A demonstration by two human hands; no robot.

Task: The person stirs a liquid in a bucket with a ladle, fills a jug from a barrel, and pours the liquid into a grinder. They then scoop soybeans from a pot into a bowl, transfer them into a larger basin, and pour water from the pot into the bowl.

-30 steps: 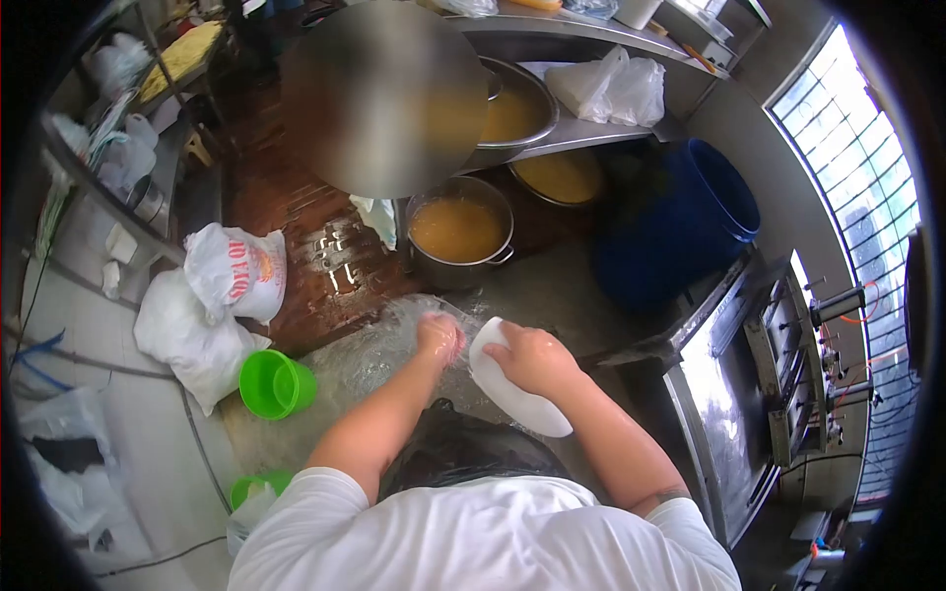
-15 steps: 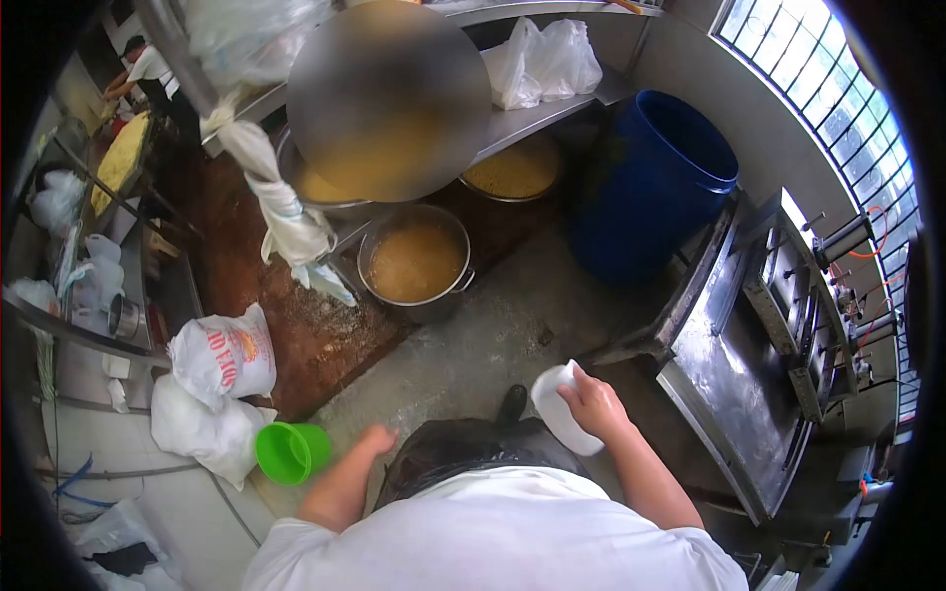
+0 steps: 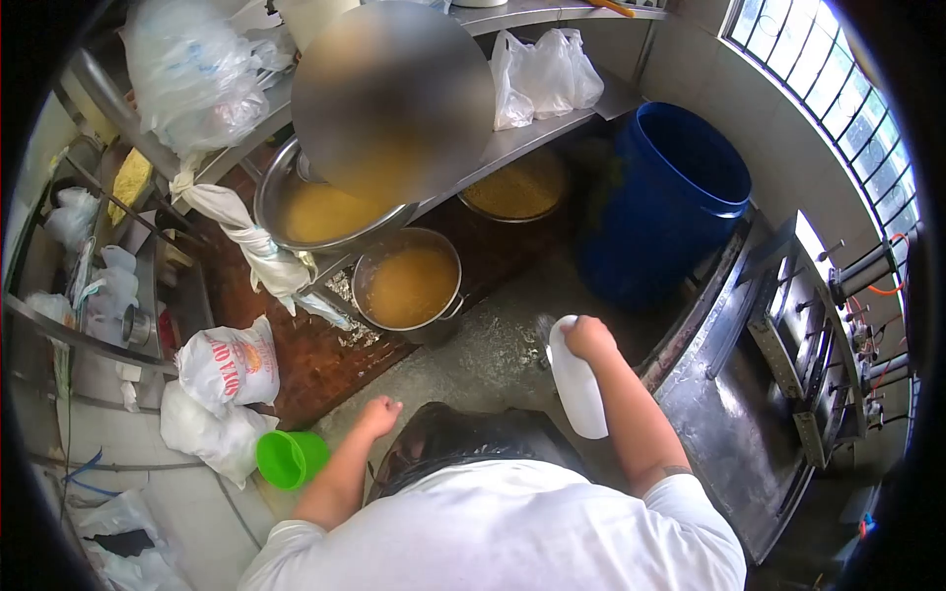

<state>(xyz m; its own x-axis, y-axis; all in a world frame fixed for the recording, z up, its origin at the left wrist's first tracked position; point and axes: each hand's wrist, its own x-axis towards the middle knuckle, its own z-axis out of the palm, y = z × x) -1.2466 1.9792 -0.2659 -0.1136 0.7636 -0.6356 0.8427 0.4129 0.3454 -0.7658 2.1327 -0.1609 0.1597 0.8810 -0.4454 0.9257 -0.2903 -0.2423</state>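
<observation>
My right hand is closed on the upper end of a long white plastic container, which hangs tilted to the right of my dark apron. A greyish blur, perhaps splashing liquid, shows beside its top edge. My left hand is held in the air left of the apron with its fingers curled in, and nothing shows in it. Ahead of me, a metal pot with a side handle holds a yellow-brown liquid. Behind it, a wide metal basin holds more yellowish liquid.
A blue barrel stands ahead on the right, near a metal press table. To the left are a green bucket and white sacks. A twisted cloth hangs near the basin. Plastic bags sit on a shelf.
My right hand has moved forward with the white container, which now hangs more upright. My left hand has moved slightly forward. The view has shifted, showing more of the basin.
</observation>
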